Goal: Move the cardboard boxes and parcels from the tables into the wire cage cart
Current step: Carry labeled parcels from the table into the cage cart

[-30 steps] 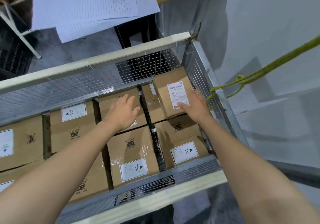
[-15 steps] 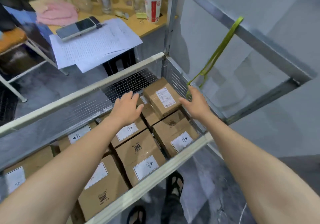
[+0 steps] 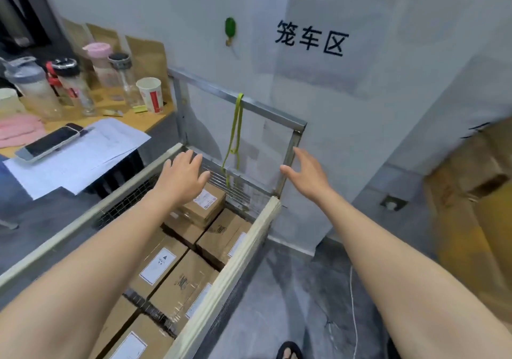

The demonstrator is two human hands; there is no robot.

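Observation:
The wire cage cart (image 3: 243, 250) runs from the lower left to the middle, holding several brown cardboard boxes with white labels. A small box (image 3: 206, 205) lies on top of the others at the far end. My left hand (image 3: 181, 177) hovers above the cart near that box, fingers straight, holding nothing. My right hand (image 3: 306, 171) is raised over the cart's far right corner post, fingers spread and empty. Large cardboard boxes (image 3: 471, 214) stand blurred at the right edge.
A wooden table (image 3: 130, 121) to the left carries bottles, a paper cup (image 3: 151, 94), papers, a phone (image 3: 48, 142) and a pink cloth. A green strap (image 3: 235, 134) hangs from the cart's back rail. A grey wall with black characters rises behind. Grey floor lies right of the cart.
Both hands have lifted up out of the cart, away from the small top box. The view has tilted up toward the wall and swung right.

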